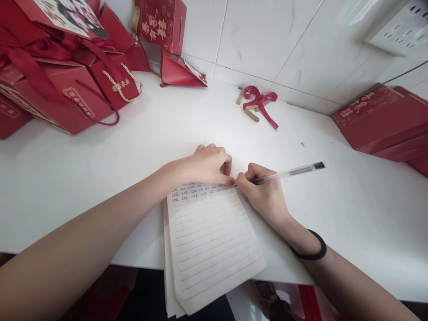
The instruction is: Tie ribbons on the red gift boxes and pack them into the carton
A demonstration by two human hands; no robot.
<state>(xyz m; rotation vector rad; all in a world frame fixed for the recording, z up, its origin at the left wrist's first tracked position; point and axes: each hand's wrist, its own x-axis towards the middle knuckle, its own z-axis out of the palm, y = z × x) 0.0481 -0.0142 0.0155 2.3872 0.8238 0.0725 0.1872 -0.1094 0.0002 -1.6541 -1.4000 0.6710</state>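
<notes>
A lined notepad (214,249) lies on the white table, its lower end jutting past the front edge. Rows of handwritten numbers show near its top; the uppermost part is hidden under my left hand (210,165). That hand rests across the pad's top with its fingers curled and its thumb down at the written lines, holding the pad. In my right hand (264,189) is a clear pen (294,171) with a black end, gripped between thumb and fingers. The pen's tip meets the right end of a written row, close to the left thumb.
Red gift boxes (76,93) with ribbons and cord handles crowd the back left. A red ribbon bow (259,100) with gold strips lies near the tiled wall. Stacked red folded cartons (384,120) stand at the right, below a white socket panel (404,31).
</notes>
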